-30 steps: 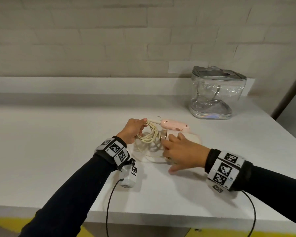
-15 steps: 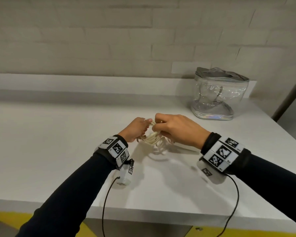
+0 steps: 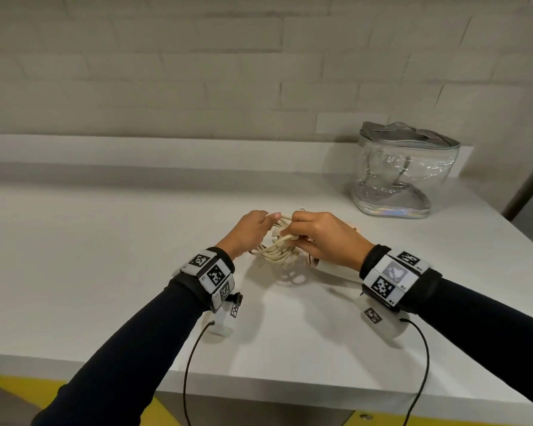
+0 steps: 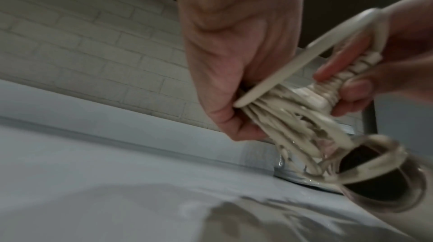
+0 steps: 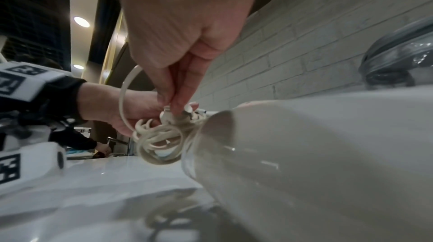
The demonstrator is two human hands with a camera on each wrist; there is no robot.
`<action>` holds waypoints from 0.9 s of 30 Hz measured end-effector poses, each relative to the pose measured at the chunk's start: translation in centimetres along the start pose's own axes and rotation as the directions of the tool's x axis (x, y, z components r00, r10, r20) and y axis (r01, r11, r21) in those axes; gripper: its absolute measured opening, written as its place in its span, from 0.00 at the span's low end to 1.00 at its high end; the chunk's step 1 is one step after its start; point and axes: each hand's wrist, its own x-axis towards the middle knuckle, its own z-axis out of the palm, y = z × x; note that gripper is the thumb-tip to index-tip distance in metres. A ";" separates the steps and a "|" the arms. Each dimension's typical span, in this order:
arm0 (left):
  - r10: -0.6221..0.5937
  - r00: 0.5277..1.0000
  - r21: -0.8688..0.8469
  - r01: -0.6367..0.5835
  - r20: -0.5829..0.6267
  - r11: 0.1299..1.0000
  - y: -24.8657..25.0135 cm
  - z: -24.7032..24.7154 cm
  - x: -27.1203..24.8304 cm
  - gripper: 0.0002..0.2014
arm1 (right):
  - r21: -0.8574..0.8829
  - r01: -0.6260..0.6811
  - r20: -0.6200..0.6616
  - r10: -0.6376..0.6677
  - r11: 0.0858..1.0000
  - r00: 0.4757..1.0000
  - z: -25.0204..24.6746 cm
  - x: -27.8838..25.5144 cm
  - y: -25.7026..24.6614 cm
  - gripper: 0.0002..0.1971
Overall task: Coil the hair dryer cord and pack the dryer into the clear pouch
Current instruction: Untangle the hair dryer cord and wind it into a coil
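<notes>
A cream cord (image 3: 277, 249) is bunched in several loops just above the white counter (image 3: 105, 272), mid-frame. My left hand (image 3: 253, 230) grips the loops from the left; in the left wrist view its fingers curl round the cord bundle (image 4: 288, 116). My right hand (image 3: 317, 238) pinches the wrapped middle of the bundle, and a free strand (image 5: 123, 101) arcs up beside its fingers. The white hair dryer (image 3: 333, 270) lies under my right wrist, mostly hidden; its barrel (image 5: 316, 153) fills the right wrist view. The clear pouch (image 3: 403, 176) stands at the back right, its grey zip top closed.
A pale brick wall (image 3: 197, 72) with a low ledge runs behind the counter. The counter's front edge (image 3: 259, 382) lies under my forearms. Black sensor cables (image 3: 188, 373) hang from both wrists. In the right wrist view another person's arm (image 5: 77, 140) shows far off.
My right hand left the dryer on the counter, lifted to the cord and took hold of the bundle beside my left hand. The left hand stayed on the loops.
</notes>
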 end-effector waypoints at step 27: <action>0.071 0.993 -0.244 -0.092 -0.092 0.965 2.0 0.4 -1.3 0.16 | 0.217 -0.482 0.096 0.472 0.849 0.876 0.8 3.3 1.3 0.39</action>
